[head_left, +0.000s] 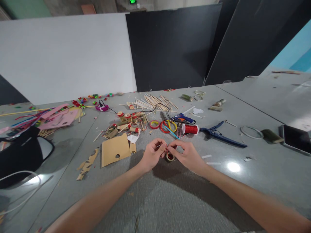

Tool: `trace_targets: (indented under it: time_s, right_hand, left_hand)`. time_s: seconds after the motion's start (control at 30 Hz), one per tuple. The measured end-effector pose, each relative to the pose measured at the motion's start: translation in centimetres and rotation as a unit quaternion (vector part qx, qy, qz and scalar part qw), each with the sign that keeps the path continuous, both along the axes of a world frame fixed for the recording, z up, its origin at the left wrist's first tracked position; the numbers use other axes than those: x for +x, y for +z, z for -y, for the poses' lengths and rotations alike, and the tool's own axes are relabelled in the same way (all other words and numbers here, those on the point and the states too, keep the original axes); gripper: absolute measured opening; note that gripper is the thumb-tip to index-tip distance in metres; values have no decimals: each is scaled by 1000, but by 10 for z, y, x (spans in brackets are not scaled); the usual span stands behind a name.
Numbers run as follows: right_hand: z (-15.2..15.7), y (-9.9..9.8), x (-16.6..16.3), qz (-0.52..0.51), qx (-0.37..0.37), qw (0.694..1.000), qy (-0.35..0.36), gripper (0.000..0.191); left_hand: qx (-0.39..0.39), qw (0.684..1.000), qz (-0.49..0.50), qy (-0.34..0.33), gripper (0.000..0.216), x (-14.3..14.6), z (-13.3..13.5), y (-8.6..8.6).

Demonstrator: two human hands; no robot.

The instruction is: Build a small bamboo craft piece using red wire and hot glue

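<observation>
My left hand point(153, 153) and my right hand point(188, 157) meet in the middle, fingertips nearly touching. Both are closed in a pinch on a thin red thread point(167, 149), whose ends I cannot make out. Just below the fingertips is a short hollow tube piece point(170, 157), open end up, dark red inside; my fingers partly cover it. Beyond the hands lie a spool of red thread point(191, 129), red-handled scissors point(165, 127), a roll of tape point(154, 124) and a blue glue gun point(182, 118).
Dark blue pruning shears point(222, 135) lie to the right, with a wire ring point(251, 132) and a phone point(296, 138) farther out. Left are a cardboard piece point(115, 145) with a hole and a pile of bamboo pieces point(127, 121). Thin sticks point(157, 102) lie behind.
</observation>
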State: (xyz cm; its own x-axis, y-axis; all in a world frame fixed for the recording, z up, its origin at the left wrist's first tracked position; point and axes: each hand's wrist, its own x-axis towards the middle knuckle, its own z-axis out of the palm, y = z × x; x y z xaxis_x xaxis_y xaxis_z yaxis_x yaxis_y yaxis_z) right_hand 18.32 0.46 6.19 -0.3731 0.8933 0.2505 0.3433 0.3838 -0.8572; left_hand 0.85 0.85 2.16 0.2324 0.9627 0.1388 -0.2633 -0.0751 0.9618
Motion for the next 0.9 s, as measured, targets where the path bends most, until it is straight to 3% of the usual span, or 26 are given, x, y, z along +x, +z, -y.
trace_targets:
  time_s: [0.53, 0.7, 0.9]
  right_hand:
    - [-2, -2, -3, -6, -49, 999, 13, 22]
    - [-2, -4, -4, -29, 10, 999, -17, 10]
    - [-1, -10, -1, -6, 90, 996, -1, 5]
  left_hand:
    - [-32, 998, 43, -13, 32, 1, -2, -13]
    - [-69, 994, 89, -11, 35, 2, -3, -11]
    - [-115, 981, 152, -20, 37, 3, -4, -6]
